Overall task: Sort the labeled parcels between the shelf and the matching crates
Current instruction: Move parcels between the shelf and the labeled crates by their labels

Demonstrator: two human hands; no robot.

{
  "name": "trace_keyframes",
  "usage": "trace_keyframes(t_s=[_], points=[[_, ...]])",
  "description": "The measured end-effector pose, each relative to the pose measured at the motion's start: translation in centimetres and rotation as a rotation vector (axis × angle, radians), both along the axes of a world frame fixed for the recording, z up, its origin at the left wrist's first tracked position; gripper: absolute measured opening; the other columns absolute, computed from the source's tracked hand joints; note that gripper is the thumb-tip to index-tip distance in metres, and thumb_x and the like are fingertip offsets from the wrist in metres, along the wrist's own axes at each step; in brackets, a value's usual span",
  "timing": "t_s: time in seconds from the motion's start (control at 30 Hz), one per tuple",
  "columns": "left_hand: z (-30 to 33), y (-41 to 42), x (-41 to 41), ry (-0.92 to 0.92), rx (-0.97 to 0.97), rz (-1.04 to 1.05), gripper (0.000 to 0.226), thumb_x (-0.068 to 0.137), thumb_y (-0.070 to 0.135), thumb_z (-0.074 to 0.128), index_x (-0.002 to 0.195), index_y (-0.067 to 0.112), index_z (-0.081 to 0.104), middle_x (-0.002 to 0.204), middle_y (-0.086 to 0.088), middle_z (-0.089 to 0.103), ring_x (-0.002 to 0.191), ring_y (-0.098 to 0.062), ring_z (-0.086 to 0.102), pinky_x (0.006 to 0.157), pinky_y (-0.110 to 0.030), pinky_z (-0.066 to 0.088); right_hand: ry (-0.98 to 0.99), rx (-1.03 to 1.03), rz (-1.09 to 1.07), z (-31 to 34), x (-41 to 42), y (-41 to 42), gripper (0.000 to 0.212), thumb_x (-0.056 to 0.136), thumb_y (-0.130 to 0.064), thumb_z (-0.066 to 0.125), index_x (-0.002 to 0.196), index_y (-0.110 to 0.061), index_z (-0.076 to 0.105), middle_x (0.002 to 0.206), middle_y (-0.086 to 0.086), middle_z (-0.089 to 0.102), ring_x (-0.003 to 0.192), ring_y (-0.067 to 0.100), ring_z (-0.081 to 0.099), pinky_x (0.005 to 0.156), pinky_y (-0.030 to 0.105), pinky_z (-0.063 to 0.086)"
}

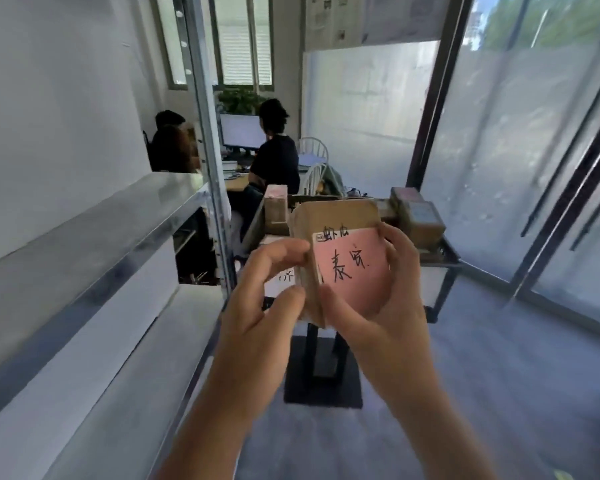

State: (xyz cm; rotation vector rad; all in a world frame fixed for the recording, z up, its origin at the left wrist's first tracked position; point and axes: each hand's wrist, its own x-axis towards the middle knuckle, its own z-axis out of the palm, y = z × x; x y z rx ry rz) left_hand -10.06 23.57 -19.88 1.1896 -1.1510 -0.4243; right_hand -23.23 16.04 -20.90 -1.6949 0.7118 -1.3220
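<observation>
I hold a small brown cardboard parcel (329, 220) up in front of me, its pink label (352, 268) with black handwriting facing me. My right hand (385, 306) grips its right side and bottom, thumb across the lower front. My left hand (260, 306) pinches its left edge with curled fingers and thumb. The metal shelf (94, 237) runs along my left. Behind the parcel stands a table (445, 259) with more brown parcels (420, 220) and a crate (257, 223) holding another parcel (276, 202).
Two people sit at a desk with a monitor (241, 131) at the back. A shelf upright (210, 150) rises just left of my hands. Frosted glass walls (516, 150) close off the right. Grey floor (499, 393) lies below, with the table's black base (323, 372).
</observation>
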Motion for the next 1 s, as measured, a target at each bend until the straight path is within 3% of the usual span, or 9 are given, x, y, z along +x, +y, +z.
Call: trace_keyframes(t_s=[0.1,0.17,0.3,0.37,0.43,0.5,0.67,0.83,1.0], points=[[-0.5,-5.9,-0.3,0.000,0.030,-0.120,0.038,0.097,0.019,0.043,0.126,0.027,0.065,0.130,0.014,0.066,0.130,-0.011,0.059,0.096,-0.033,0.058,0.237,-0.091,-0.228,-1.1,-0.9,-4.7,0.097,0.069,-0.051,0.091,0.146,-0.052,0.033,0.140,-0.018,0.050,0.126,0.003,0.051,0.093,0.032,0.055],[-0.7,-10.1,-0.4,0.009,0.052,-0.187,0.035,0.102,0.018,0.041,0.126,0.024,0.066,0.127,0.011,0.068,0.124,-0.010,0.064,0.090,-0.028,0.059,0.270,-0.115,-0.277,-1.9,-1.0,-8.5,0.098,0.068,-0.053,0.089,0.147,-0.053,0.031,0.140,-0.022,0.045,0.126,-0.005,0.046,0.090,0.026,0.052],[-1.6,-19.8,0.9,-0.047,0.158,-0.212,0.031,0.108,0.024,0.043,0.125,0.037,0.064,0.130,0.020,0.066,0.128,0.000,0.059,0.096,-0.039,0.056,0.241,-0.116,-0.379,-3.6,-1.4,-18.7,0.088,0.073,-0.043,0.087,0.145,-0.048,0.037,0.131,-0.023,0.045,0.118,-0.014,0.043,0.078,0.014,0.046],[-2.0,-24.7,2.9,-0.130,0.213,-0.080,0.029,0.106,0.033,0.048,0.125,0.050,0.061,0.137,0.025,0.059,0.135,0.005,0.050,0.105,-0.041,0.050,0.235,-0.116,-0.491,-4.2,-2.6,-24.7,0.086,0.073,-0.038,0.087,0.145,-0.046,0.040,0.133,-0.019,0.045,0.116,-0.004,0.050,0.077,0.020,0.052],[-1.7,-29.0,4.8,-0.168,0.252,0.029,0.031,0.106,0.027,0.051,0.126,0.050,0.059,0.141,0.025,0.055,0.139,0.002,0.045,0.109,-0.038,0.046,0.254,-0.048,-0.621,-5.0,-4.2,-30.3,0.087,0.072,-0.038,0.085,0.147,-0.044,0.041,0.138,-0.014,0.046,0.116,0.014,0.056,0.079,0.037,0.056],[-1.3,-32.6,6.1,-0.149,0.256,0.107,0.034,0.106,0.020,0.050,0.124,0.047,0.059,0.139,0.024,0.055,0.139,0.000,0.046,0.108,-0.034,0.044,0.292,0.014,-0.684,-5.9,-5.2,-35.2,0.087,0.071,-0.039,0.084,0.147,-0.044,0.041,0.140,-0.010,0.048,0.115,0.022,0.058,0.077,0.039,0.051],[-3.0,-40.0,7.2,-0.113,0.317,0.166,0.034,0.105,0.019,0.051,0.124,0.045,0.060,0.138,0.023,0.055,0.138,0.000,0.047,0.113,-0.041,0.043,0.448,0.073,-0.625,-9.1,-4.9,-43.5,0.087,0.074,-0.044,0.085,0.148,-0.042,0.039,0.136,-0.009,0.047,0.110,0.019,0.056,0.075,0.037,0.052],[-6.5,-46.1,8.7,-0.089,0.428,0.106,0.036,0.104,0.020,0.053,0.125,0.048,0.060,0.144,0.020,0.053,0.142,-0.002,0.043,0.120,-0.043,0.036,0.589,0.103,-0.529,-12.3,-2.0,-48.2,0.082,0.078,-0.050,0.080,0.148,-0.042,0.037,0.124,-0.016,0.041,0.105,0.013,0.051,0.060,0.018,0.038],[-9.5,-52.3,11.9,-0.086,0.491,0.048,0.033,0.104,0.022,0.054,0.124,0.047,0.060,0.143,0.020,0.054,0.143,-0.004,0.043,0.121,-0.044,0.035,0.778,0.161,-0.515,-14.6,1.5,-52.6,0.083,0.080,-0.055,0.073,0.151,-0.042,0.032,0.127,-0.014,0.040,0.106,0.012,0.051,0.070,0.031,0.048]])
